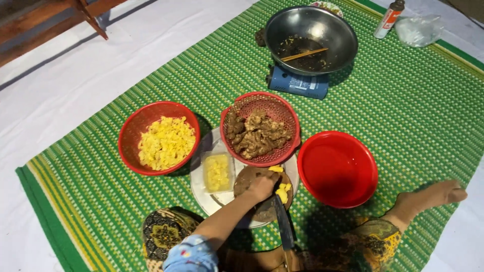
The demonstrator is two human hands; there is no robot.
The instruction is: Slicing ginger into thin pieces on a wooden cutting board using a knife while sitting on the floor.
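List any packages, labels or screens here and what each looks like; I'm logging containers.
Gas canister: top right, beside the mat; slim white cylinder, red-orange label, dark cap.
Plastic bag: right of the canister; clear, crumpled.
Plastic tub: on the white tray; clear rectangle holding yellow pieces.
No screens.

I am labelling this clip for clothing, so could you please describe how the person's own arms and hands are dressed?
Only one arm shows clearly. Its hand is bare, with no glove, ring or watch visible, and the forearm is uncovered. A short light-blue sleeve with small coloured spots covers the upper arm. The other hand cannot be made out.
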